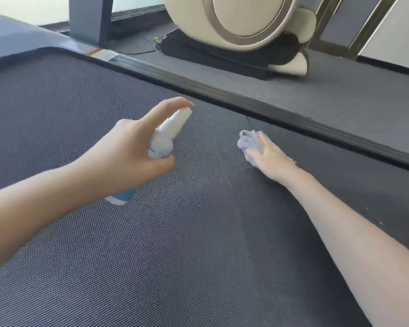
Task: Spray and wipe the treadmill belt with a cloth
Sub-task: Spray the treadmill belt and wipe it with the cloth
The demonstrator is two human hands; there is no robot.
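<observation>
The dark textured treadmill belt [175,244] fills most of the head view. My left hand [128,147] grips a white spray bottle [163,140] with a blue base, held above the belt; the forefinger lies over the nozzle, which points to the upper right. Further right, my right hand [269,156] presses a crumpled grey-blue cloth [248,142] onto the belt close to its right edge. Most of the cloth is hidden under the palm.
A black side rail [246,102] runs diagonally along the belt's right edge. Beyond it lies dark floor matting with a beige exercise machine [241,22] on a black base. The treadmill's upright [90,17] and hood [17,36] stand at the upper left.
</observation>
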